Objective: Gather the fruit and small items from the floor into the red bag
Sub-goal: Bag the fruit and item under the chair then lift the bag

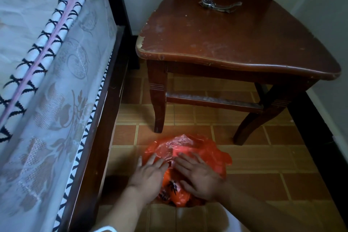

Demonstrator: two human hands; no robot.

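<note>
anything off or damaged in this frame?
Two things. The chair seat has chipped, worn finish along its front-left edge, bare patches showing. A wristwatch lies loose on the seat, near the backrest. Otherwise, both hands, left hand and right hand, rest flat on the red bag; no fruit visible on the floor.

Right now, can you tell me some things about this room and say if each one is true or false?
1. Both hands lie flat on the red bag. True: the left hand and the right hand rest on it with fingers spread.
2. The bag sits on the chair. False: it lies on the tiled floor, in front of the wooden chair.
3. A wristwatch lies on the chair seat. True.
4. Fruit is scattered over the floor. False: no loose fruit shows on the tiles.
5. The bed is on the person's right. False: it is on the left.
</note>
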